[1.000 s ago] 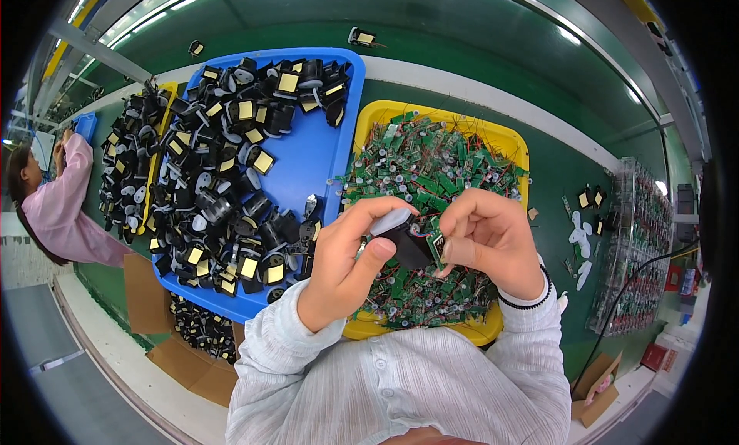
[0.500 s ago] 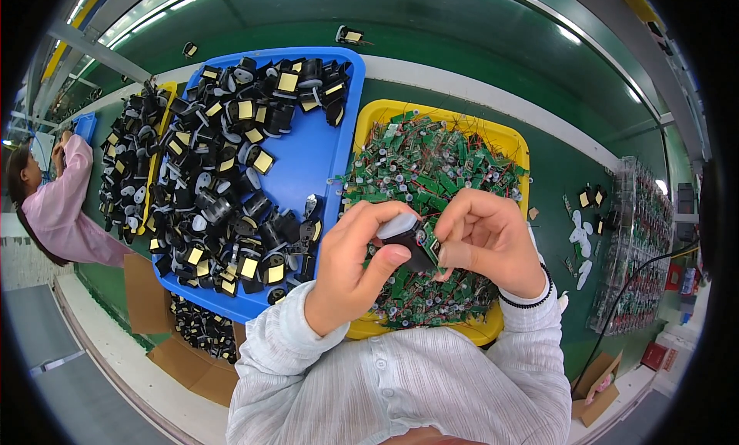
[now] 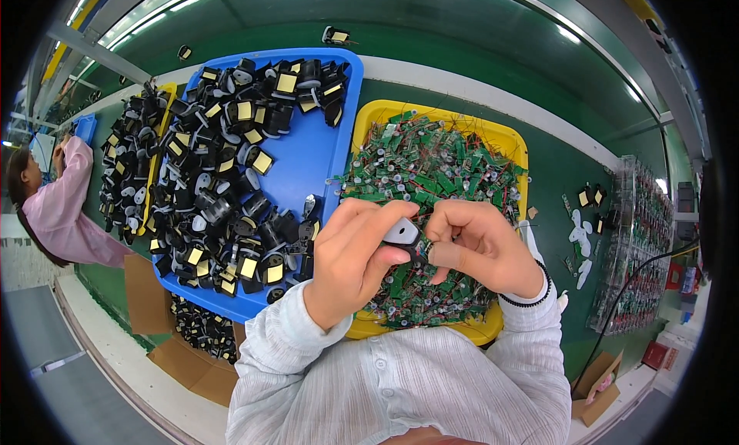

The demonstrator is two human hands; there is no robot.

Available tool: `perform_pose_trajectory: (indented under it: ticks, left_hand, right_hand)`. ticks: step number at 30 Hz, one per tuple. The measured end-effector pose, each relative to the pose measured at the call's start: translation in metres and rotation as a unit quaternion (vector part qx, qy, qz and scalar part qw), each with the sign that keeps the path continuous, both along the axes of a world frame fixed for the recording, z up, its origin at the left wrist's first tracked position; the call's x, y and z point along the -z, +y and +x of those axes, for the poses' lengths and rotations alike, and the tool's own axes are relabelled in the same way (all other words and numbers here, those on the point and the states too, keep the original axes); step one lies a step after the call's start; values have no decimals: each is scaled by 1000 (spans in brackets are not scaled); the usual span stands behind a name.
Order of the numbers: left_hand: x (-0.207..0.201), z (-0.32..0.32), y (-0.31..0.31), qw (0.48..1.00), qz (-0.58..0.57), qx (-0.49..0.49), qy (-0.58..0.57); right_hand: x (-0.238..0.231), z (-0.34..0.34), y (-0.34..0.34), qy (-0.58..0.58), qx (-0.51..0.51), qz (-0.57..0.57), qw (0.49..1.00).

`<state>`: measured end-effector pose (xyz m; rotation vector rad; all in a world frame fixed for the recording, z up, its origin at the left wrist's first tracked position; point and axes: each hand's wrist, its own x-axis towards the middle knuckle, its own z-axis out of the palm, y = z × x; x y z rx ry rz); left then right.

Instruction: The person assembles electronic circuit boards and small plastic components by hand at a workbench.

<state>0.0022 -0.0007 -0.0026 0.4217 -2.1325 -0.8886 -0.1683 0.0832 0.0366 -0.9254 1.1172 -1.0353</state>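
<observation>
My left hand (image 3: 350,260) is closed around a black plastic housing with a grey end piece (image 3: 402,232), which has a small dark hole in it. Close beside it, my right hand (image 3: 481,245) pinches a small green circuit board (image 3: 422,249), mostly hidden by the fingers. The board is right up against the housing; whether it is partly inside cannot be seen. Both hands are above a yellow tray (image 3: 512,141) heaped with green circuit boards (image 3: 416,156) with thin wires. A blue tray (image 3: 308,148) to the left carries many black housings (image 3: 223,206), several with pale yellow pads.
Beyond the trays runs a green belt (image 3: 462,29) with a loose housing (image 3: 336,36) on it. To the right are stacked clear trays of boards (image 3: 631,245) and white pieces (image 3: 580,233). Cardboard boxes (image 3: 185,368) stand below left. A person in pink (image 3: 65,191) works at far left.
The housing in my left hand has tilted, so its grey end faces up more. My right fingers have closed further over the board. Loose housings on the belt have shifted slightly left.
</observation>
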Motion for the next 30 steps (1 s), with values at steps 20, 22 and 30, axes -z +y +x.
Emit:
perform_pose_trajectory:
  ticks: [20, 22, 30]
  left_hand:
    - [2, -5, 5, 999, 50, 3, 21]
    - [1, -5, 2, 999, 20, 23, 17]
    - [15, 44, -66, 865, -169, -360, -306]
  right_hand:
    - [-4, 22, 6, 399, 110, -254, 874]
    - [-4, 20, 9, 368, 101, -199, 903]
    - [-17, -94, -39, 549, 206, -194, 786]
